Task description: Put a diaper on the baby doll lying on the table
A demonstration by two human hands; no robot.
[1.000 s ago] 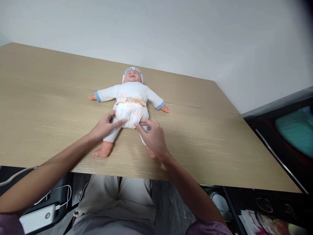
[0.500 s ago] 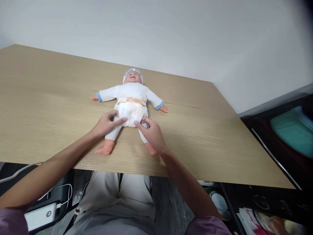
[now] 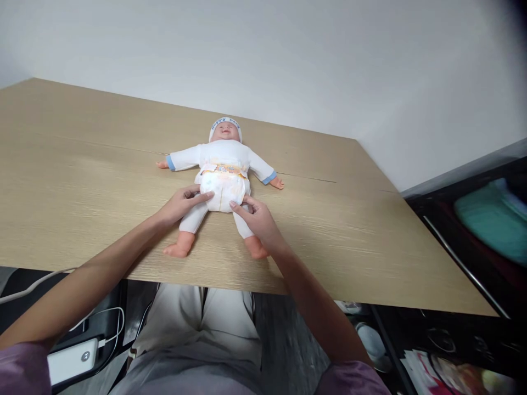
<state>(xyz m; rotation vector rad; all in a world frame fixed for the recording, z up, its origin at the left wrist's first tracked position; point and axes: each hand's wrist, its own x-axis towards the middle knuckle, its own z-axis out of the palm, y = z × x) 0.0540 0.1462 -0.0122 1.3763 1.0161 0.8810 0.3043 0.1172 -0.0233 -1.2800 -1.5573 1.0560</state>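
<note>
Both hands, left (image 3: 179,204) and right (image 3: 257,216), pinch the doll's diaper (image 3: 223,189) lying between them.

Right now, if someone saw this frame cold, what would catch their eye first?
A baby doll in white clothes and a cap lies on its back in the middle of the wooden table, arms spread. The left hand and the right hand rest at the lower edge of its diaper, by the legs. Off to the right, a blurred teal thing sits on dark furniture.
</note>
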